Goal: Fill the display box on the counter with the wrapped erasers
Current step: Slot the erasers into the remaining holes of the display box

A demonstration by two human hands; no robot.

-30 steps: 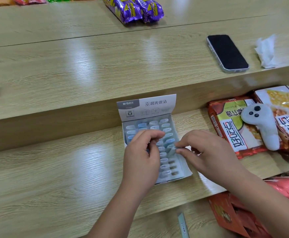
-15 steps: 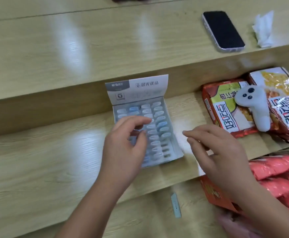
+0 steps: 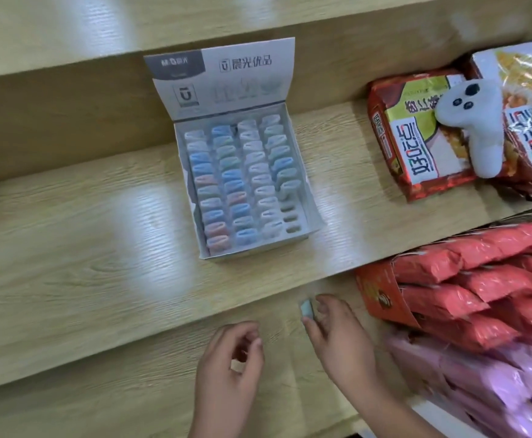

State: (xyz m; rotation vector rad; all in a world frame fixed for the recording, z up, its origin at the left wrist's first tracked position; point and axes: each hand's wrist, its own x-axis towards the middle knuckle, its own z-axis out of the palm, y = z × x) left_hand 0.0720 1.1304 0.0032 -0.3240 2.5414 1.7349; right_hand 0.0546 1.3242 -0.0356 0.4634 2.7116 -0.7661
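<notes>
We log: display box point(image 3: 258, 246) on counter point(image 3: 84, 248), nearly full of erasers point(image 3: 245, 181); right hand point(image 3: 337, 336) pinches loose eraser point(image 3: 306, 308); left hand point(image 3: 226, 368) slack, empty.

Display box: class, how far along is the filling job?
Done: three columns in the display box look full. In hand: the right hand pinches a loose eraser on the lower shelf; the left hand holds nothing. Left: empty slots at the right column's near end.

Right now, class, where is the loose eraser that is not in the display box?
In the head view the loose eraser is low centre-right, pinched by the right hand, nearer than the display box and left of the red packets.
</notes>
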